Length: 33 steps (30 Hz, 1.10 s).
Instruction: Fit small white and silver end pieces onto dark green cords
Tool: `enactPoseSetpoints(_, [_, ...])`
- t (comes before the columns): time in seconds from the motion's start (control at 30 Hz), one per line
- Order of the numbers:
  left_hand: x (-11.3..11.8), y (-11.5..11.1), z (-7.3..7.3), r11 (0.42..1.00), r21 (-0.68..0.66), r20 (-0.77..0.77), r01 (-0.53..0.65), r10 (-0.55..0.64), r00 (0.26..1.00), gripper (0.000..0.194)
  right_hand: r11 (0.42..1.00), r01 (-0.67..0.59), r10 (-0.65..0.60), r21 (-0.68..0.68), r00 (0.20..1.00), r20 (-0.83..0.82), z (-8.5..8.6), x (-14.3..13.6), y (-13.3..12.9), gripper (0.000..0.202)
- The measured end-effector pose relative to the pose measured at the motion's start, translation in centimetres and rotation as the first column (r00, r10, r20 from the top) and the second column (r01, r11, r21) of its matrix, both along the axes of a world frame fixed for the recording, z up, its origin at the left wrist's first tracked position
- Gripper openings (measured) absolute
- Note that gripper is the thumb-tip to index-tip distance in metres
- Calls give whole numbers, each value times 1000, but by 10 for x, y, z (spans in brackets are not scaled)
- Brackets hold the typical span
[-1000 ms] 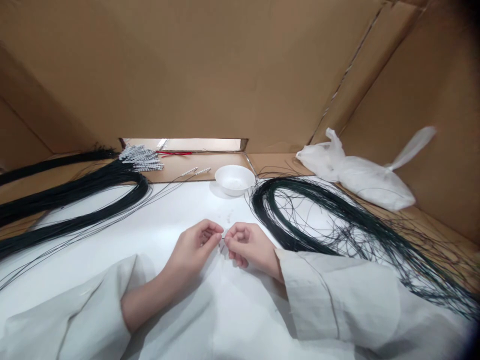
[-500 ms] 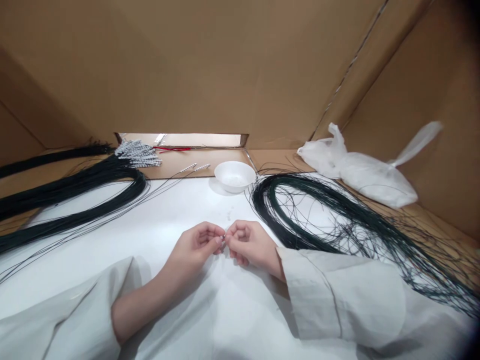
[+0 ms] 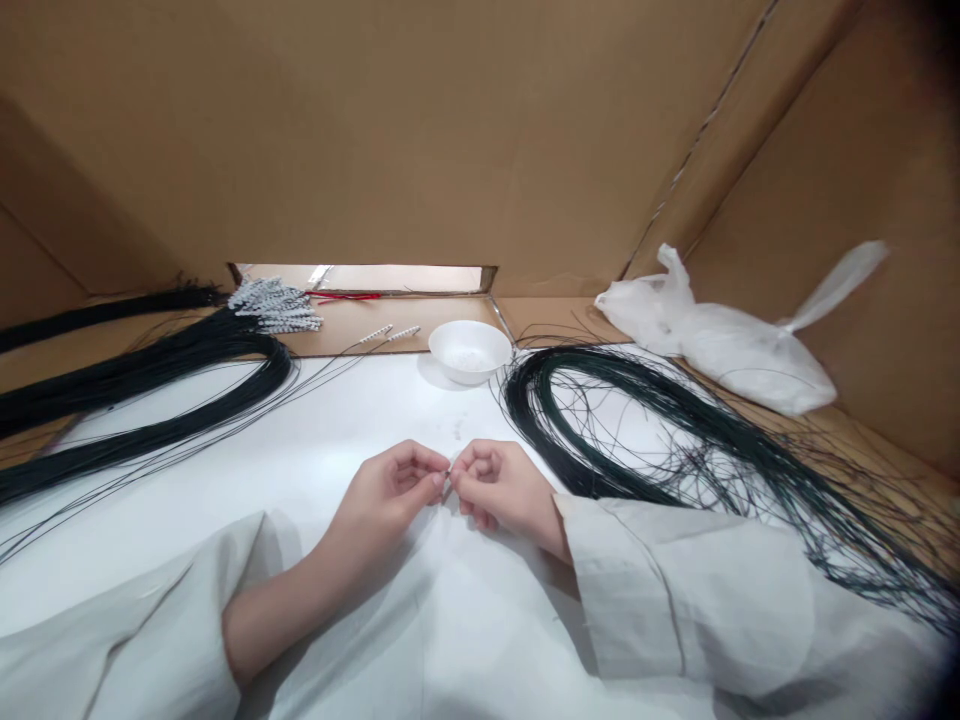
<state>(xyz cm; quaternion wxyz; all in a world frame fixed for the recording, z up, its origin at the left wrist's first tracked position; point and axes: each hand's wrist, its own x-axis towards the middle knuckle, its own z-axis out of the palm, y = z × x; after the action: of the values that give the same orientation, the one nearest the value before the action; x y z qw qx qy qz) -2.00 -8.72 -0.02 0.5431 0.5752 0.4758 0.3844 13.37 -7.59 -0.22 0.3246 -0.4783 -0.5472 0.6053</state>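
Note:
My left hand and my right hand meet over the white table surface, thumb and forefinger pinched on each. Where the fingertips come together, a tiny dark-and-white piece shows between them, too small to name. Beyond the hands stands a white bowl with small whitish bits in its bottom. A few tiny pale specks lie on the surface between hands and bowl. Right of my right hand curves a loop of thin dark green cords, their strands loose and tangled toward the right.
On the left lies a thick bundle of dark cords ending in white beaded tips. Two separate beaded ends rest nearby, with a red strip behind. White plastic bags sit at right. Cardboard walls enclose the back and sides.
The hands stay in nearly the same place, still pinched together. My left fingertips have shifted very slightly; everything else looks the same.

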Motion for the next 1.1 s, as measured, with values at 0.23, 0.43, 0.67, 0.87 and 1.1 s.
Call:
enactPoseSetpoints(0.23, [-3,-1,0,1000,-3,-44,-9,9,999,10,1000,10,-10,4,1000,5,0,1,-1,6])
enactPoseSetpoints(0.43, [-3,-1,1,1000,28,-61,11,-9,998,9,1000,2,-2,27,1000,12,-1,1,-1,7])
enactPoseSetpoints(0.67, [-3,1,3,996,91,-128,18,-7,992,9,996,-18,15,82,999,38,-1,3,-3,8])
enactPoseSetpoints(0.87, [-5,4,0,996,77,-129,43,-33,991,10,993,-37,32,111,998,47,-2,4,-2,10])
enactPoseSetpoints(1.1, [-3,8,2,1000,-3,-65,31,-31,997,13,998,-17,16,53,1000,15,0,2,0,11])
